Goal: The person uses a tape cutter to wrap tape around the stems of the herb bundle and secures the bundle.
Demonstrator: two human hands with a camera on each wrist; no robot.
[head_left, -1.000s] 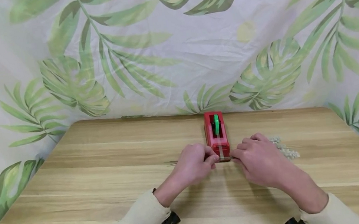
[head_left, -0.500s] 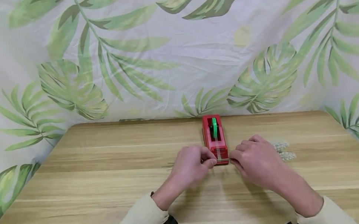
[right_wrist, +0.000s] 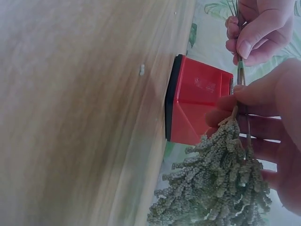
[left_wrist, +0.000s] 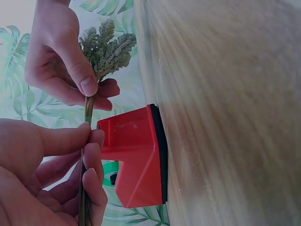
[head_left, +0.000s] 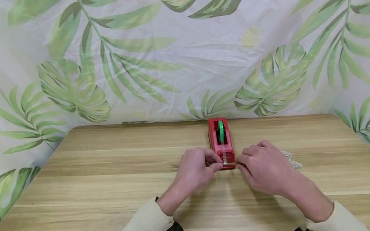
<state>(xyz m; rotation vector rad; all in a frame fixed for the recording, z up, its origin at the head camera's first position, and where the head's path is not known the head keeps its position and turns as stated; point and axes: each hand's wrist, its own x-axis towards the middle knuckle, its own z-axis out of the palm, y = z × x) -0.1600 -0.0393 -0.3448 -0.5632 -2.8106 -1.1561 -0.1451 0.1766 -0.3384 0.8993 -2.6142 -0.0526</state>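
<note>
The stems [left_wrist: 89, 110] are above the table [head_left: 78, 205], before the dispenser [left_wrist: 134, 150]; I have left hand [head_left: 196, 170] and right hand [head_left: 265, 167] both pinching them. Tape [head_left: 225, 158] reaches them from the green roll [head_left: 221, 131]. Overhead, the right hand partly blocks the flower heads [right_wrist: 216, 169]; leafy cloth [head_left: 152, 73] hangs behind.

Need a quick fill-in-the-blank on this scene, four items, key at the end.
1. The tape dispenser on the wood-grain table is ____ in colour.
2. The round reel set in the dispenser's top is ____ in colour.
3. Of the left hand and the right hand, both gripping stems, the one nearer the flower heads is the ____.
4. The backdrop behind the table is printed with green ____.

Missing words: red; green; right; leaves.
</note>
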